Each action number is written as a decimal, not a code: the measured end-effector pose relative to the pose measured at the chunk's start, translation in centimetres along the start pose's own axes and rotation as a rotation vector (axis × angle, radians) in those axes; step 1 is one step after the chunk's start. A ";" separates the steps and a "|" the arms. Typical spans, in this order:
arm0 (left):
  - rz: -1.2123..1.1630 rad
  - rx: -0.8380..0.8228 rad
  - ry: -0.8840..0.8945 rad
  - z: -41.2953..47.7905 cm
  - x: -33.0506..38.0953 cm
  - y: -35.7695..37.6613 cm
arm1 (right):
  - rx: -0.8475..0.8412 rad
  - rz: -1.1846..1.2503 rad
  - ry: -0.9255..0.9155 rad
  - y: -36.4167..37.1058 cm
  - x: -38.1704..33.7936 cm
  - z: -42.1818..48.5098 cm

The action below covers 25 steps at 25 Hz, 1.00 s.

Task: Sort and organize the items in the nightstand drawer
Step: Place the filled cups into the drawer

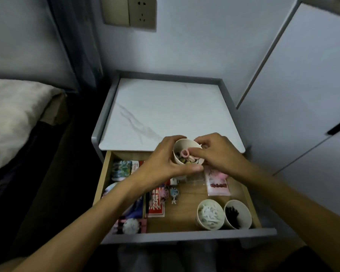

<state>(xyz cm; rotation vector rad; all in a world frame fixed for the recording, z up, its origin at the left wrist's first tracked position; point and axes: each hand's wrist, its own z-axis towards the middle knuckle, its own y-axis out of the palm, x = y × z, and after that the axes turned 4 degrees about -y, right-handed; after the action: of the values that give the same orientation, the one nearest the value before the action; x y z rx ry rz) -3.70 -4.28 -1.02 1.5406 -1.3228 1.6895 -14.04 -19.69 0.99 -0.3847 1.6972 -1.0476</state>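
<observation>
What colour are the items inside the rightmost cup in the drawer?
The items are black; head view.

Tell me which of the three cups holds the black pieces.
The corner cup at the drawer's front right. The neighbouring cup holds white pieces, and the held cup in the left hand has pink and mixed colours.

We record a cream cup in the left hand, a pink ring inside. Beyond the hand: white nightstand top, grey-veined.

Two cups front right in drawer; cards left; held cup above back.
</observation>
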 end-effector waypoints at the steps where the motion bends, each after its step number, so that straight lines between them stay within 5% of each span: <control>1: 0.091 0.022 -0.021 -0.2 -0.2 0.0 | -0.002 -0.001 0.002 0.5 0.9 -0.5; 4: 0.449 0.128 -0.051 -0.4 -1.9 0.5 | -0.001 0.006 0.032 2.5 3.2 -1.5; 7: 0.566 0.031 -0.084 -0.1 -4.2 2.1 | -0.040 -0.045 0.001 4.8 4.4 -1.8; 11: 0.709 -0.054 -0.107 0.6 -6.0 2.7 | -0.307 -0.043 -0.048 5.8 5.1 -1.9; 17: 0.800 -0.248 -0.151 -0.4 -7.6 4.1 | -0.256 -0.118 -0.004 4.0 6.6 -2.0; 25: 0.802 -0.332 -0.159 -0.9 -8.2 5.8 | -0.488 -0.182 -0.022 4.4 7.1 -3.2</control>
<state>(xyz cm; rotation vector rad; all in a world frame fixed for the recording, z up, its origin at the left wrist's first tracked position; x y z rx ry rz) -7.12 -3.82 -10.51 1.0152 -2.3844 1.6430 -18.70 -20.67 -6.61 -0.8728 1.9179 -0.7399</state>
